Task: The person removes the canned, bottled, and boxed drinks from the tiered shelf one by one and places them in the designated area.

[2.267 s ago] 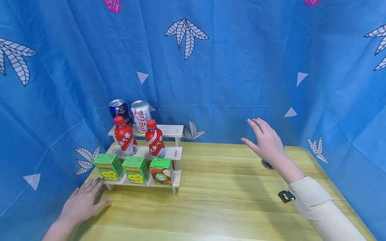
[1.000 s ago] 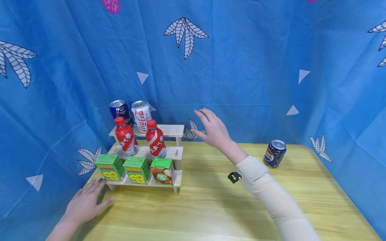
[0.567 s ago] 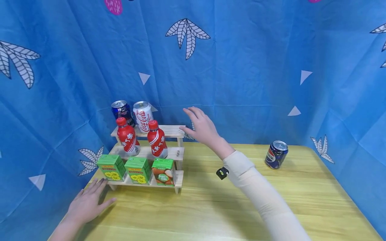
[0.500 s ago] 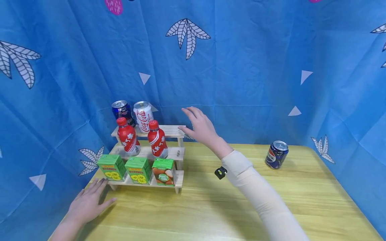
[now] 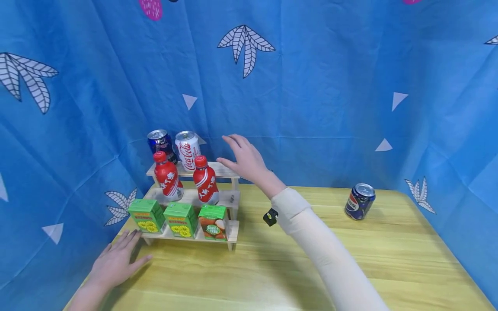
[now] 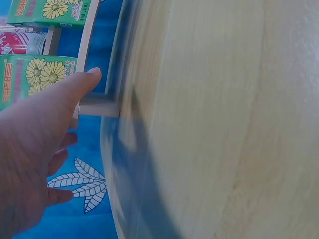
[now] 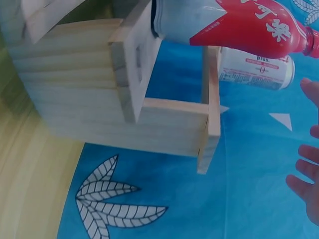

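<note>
Evidently, the right hand [image 5: 247, 160] hung unclenched and unladen, the white Coca-Cola can [image 5: 188, 152] at its nine o'clock atop the wooden rack [image 5: 224, 197]. The left hand [image 5: 116, 261], outstretched and unladen, had the nearest green flower-printed carton [image 5: 145, 217] at one o'clock.

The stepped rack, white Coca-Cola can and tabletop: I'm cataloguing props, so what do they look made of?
Stepped rack: pale, matte, seemingly unpainted wood; grain lines show. White Coca-Cola can: metal, probably, with printed sides and a silvery, shiny top. Tabletop: wood or lookalike laminate, unclear which; yellowish grain, soft sheen.
</note>
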`<state>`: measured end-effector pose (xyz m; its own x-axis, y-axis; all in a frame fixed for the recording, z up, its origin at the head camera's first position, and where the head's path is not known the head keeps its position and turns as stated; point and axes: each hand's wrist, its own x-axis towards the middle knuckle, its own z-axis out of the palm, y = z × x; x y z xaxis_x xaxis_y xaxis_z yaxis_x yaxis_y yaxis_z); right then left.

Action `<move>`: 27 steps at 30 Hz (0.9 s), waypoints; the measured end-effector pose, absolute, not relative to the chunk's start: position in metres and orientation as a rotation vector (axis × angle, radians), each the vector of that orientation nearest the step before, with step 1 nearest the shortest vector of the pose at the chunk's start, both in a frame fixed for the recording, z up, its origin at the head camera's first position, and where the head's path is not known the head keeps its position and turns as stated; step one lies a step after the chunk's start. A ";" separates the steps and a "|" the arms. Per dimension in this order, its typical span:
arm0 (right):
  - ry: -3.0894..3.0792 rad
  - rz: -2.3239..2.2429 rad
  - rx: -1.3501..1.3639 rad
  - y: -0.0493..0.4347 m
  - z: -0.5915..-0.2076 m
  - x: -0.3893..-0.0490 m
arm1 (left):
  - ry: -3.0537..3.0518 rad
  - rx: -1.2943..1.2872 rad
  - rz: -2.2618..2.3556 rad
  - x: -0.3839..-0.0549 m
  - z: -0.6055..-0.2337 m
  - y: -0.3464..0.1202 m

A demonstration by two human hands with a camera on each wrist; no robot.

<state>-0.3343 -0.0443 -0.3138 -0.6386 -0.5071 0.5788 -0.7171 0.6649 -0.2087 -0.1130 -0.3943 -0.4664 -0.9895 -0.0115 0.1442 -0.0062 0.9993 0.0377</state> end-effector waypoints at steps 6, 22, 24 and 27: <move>-2.431 0.584 0.964 -0.060 -0.310 -0.338 | -2.985 0.009 -0.053 -0.113 -0.470 -0.394; -2.484 0.625 1.001 -0.098 -0.302 -0.356 | -2.963 0.012 -0.078 -0.112 -0.469 -0.394; -2.492 0.632 1.008 -0.101 -0.302 -0.358 | -2.962 0.007 -0.081 -0.112 -0.469 -0.394; -2.501 0.627 1.030 -0.106 -0.300 -0.359 | -2.962 0.015 -0.085 -0.112 -0.470 -0.395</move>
